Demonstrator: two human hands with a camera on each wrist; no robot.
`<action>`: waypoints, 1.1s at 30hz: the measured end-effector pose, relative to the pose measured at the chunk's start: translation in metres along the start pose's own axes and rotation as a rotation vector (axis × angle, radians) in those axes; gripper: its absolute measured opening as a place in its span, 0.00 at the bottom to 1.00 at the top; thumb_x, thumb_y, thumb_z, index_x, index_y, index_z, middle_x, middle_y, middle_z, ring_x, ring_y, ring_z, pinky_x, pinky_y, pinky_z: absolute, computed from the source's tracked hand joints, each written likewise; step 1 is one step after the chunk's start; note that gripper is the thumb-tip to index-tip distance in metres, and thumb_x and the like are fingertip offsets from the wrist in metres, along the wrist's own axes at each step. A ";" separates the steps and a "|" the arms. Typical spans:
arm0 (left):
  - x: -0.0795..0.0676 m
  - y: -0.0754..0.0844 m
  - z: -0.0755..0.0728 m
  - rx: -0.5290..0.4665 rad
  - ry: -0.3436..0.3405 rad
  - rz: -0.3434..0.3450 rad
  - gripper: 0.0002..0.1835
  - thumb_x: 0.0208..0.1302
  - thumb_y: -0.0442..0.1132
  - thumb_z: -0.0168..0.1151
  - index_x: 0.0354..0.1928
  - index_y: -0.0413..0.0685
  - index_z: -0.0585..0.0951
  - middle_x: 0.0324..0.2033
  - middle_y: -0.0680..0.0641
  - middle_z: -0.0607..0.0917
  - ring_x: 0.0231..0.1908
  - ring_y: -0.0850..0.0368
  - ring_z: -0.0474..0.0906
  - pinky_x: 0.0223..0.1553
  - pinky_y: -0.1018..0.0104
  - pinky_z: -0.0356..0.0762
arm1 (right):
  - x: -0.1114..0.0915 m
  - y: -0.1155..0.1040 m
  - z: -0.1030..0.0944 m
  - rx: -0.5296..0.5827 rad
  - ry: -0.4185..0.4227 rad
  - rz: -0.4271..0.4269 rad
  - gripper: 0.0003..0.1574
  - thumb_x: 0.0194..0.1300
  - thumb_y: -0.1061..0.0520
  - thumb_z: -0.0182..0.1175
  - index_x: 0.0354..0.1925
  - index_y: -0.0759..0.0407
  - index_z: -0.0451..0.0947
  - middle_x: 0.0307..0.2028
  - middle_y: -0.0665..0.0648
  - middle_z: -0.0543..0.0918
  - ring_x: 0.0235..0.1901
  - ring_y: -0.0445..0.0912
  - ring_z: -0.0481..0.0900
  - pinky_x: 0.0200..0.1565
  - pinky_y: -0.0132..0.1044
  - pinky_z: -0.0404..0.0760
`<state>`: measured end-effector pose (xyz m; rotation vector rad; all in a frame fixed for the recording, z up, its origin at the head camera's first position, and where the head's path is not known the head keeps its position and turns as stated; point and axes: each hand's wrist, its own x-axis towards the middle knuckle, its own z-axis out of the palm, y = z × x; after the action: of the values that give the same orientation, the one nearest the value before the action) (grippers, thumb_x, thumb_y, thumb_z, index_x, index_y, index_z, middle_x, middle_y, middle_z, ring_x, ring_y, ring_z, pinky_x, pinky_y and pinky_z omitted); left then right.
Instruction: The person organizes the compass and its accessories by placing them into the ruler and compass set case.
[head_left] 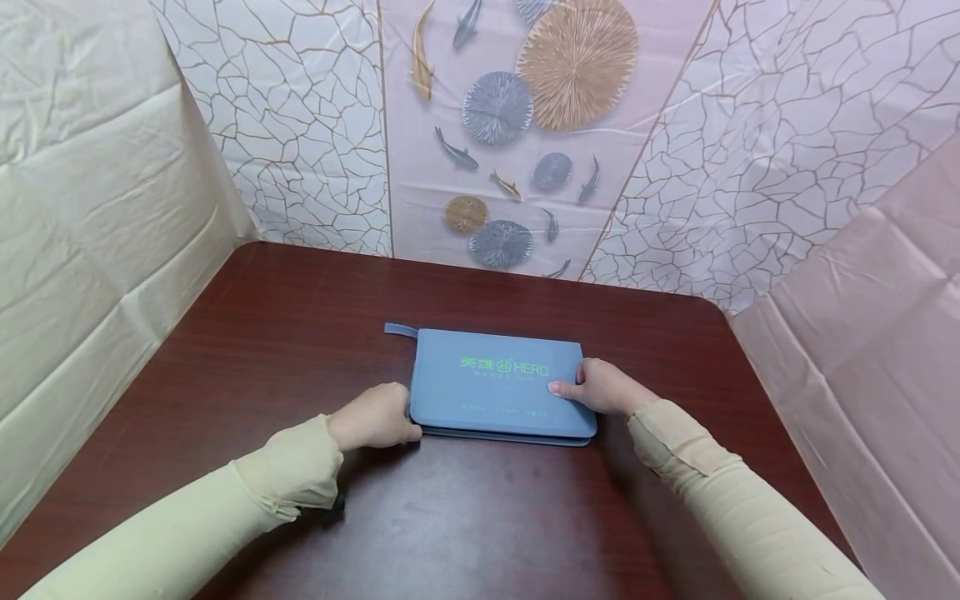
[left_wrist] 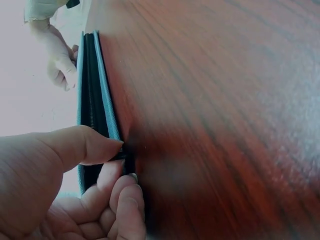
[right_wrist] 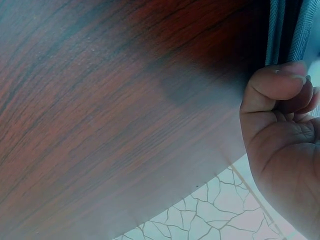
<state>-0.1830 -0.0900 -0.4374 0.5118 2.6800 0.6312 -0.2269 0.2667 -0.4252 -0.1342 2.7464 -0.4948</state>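
Note:
A flat blue zip case (head_left: 487, 383) with green "HERO" lettering lies on the table, its strap loop (head_left: 401, 330) sticking out at the far left corner. Along the near side the zip (left_wrist: 91, 107) is undone, with a dark gap between the two covers. At the near left corner my left hand (head_left: 377, 417) pinches a small dark piece at the case's edge, probably the zip pull; the fingers partly hide it. My right hand (head_left: 606, 387) grips the case's right edge, thumb on the top cover; in the right wrist view its curled fingers (right_wrist: 280, 82) sit against the edge.
The dark red wooden table (head_left: 300, 333) has rounded far corners. A patterned cloth wall (head_left: 315, 125) stands behind it, with plain pale cloth (head_left: 82, 208) along the left and pinkish cloth (head_left: 885, 333) along the right.

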 end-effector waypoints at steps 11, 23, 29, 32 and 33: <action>-0.005 -0.003 -0.003 0.025 -0.006 0.074 0.25 0.52 0.40 0.68 0.06 0.52 0.64 0.05 0.60 0.57 0.11 0.64 0.55 0.18 0.68 0.57 | 0.000 -0.003 -0.001 -0.015 -0.007 0.018 0.33 0.59 0.33 0.63 0.26 0.61 0.68 0.18 0.54 0.66 0.19 0.46 0.66 0.24 0.38 0.65; -0.006 -0.002 -0.009 0.076 -0.046 0.066 0.17 0.53 0.39 0.67 0.12 0.51 0.73 0.11 0.56 0.70 0.16 0.62 0.65 0.22 0.67 0.65 | 0.000 -0.002 -0.001 -0.012 -0.013 0.041 0.33 0.59 0.33 0.64 0.28 0.61 0.69 0.20 0.55 0.68 0.20 0.47 0.67 0.24 0.38 0.66; -0.005 -0.006 -0.012 0.087 -0.042 0.084 0.16 0.51 0.37 0.66 0.10 0.53 0.72 0.09 0.58 0.67 0.15 0.63 0.63 0.21 0.67 0.63 | 0.001 -0.002 0.000 -0.024 -0.018 0.034 0.33 0.59 0.33 0.63 0.28 0.61 0.69 0.20 0.55 0.68 0.20 0.47 0.68 0.25 0.38 0.66; -0.005 -0.007 -0.015 0.092 -0.045 0.076 0.18 0.52 0.38 0.66 0.09 0.53 0.71 0.09 0.58 0.65 0.15 0.63 0.61 0.21 0.67 0.61 | 0.001 -0.003 -0.001 -0.028 -0.021 0.037 0.33 0.59 0.33 0.63 0.29 0.61 0.70 0.21 0.56 0.70 0.22 0.47 0.69 0.26 0.38 0.67; -0.005 -0.008 -0.015 0.090 -0.048 0.070 0.19 0.52 0.38 0.66 0.09 0.53 0.71 0.09 0.57 0.65 0.15 0.62 0.61 0.20 0.67 0.61 | 0.001 -0.003 -0.001 -0.029 -0.023 0.037 0.33 0.59 0.33 0.63 0.29 0.61 0.70 0.22 0.56 0.70 0.22 0.48 0.70 0.26 0.39 0.68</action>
<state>-0.1870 -0.1037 -0.4272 0.6387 2.6642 0.5120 -0.2278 0.2640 -0.4237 -0.0949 2.7289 -0.4415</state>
